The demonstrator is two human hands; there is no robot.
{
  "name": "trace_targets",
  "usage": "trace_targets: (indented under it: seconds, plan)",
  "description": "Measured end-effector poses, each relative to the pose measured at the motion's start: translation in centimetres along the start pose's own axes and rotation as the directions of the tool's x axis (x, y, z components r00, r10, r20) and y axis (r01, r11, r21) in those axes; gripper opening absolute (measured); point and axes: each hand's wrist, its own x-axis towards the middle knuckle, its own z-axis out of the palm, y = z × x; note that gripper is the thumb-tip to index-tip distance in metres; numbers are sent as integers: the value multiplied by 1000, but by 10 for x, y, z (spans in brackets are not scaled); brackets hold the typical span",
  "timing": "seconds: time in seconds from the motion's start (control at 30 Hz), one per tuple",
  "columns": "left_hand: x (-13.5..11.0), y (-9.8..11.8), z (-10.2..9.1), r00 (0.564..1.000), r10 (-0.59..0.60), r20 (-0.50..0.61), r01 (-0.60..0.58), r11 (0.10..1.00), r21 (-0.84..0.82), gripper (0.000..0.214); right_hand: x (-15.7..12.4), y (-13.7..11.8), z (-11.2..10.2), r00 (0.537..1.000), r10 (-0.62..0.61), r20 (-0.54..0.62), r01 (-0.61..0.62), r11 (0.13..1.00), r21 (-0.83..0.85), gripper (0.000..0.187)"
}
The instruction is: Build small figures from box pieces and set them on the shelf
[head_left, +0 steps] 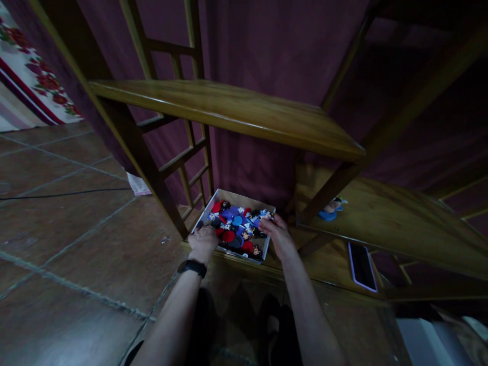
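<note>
Forearms (177, 305) lead down to a shallow box (244, 202) of small colored figures (227, 236) on the bottom wooden shelf (328, 264). Left hand (204, 240) at its near-left corner, right hand (277, 235) over the right-side figures; can't tell if either grips. Phone (362, 268) lies farther right.

The long brown wooden shelf board (229, 104) shows grain under a glossy finish. Behind it, the dark purple curtain (267, 51) looks like matt cloth. The shallow white rectangular box (247, 199) resembles cardboard; its small red, blue and black figures (229, 236) look like smooth plastic. The brown tiled floor (72, 218) has a dull sheen.
</note>
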Motion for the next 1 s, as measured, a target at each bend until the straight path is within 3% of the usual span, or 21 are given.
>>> trace_targets:
  seconds: [0.23,0.33,0.4,0.47,0.53,0.6,0.67,0.8,1.0]
  plan:
    - [1,-2,-2,991,-40,-127,28,995,-93,22,-3,-4,-5,1000,-8,-15,8,1000,-2,31]
    - [3,0,-9,985,-56,-162,4,953,-302,23,-5,-4,-5,1000,-17,2,17,1000,0,30]
    - [3,6,-11,999,13,-29,-28,781,-624,21,-6,-3,-4,1000,-19,15,19,1000,14,29]
    - [2,16,-10,979,148,137,60,436,-898,17,-6,-1,-2,1000,-5,24,4,999,41,29]
    - [-1,25,-7,939,253,231,204,129,-970,12,-6,2,0,999,23,26,-25,997,76,30]
    - [-5,33,-5,912,307,273,298,-35,-954,7,-5,6,3,998,54,31,-57,993,103,30]
    - [-8,38,-4,897,329,295,344,-99,-934,6,-5,9,6,996,80,41,-84,989,124,29]
    - [-14,43,-6,865,381,326,395,-115,-911,1,-6,12,13,991,116,67,-126,974,188,24]
    - [-21,49,1,889,384,250,339,-184,-923,3,-8,13,17,989,130,63,-142,960,243,20]
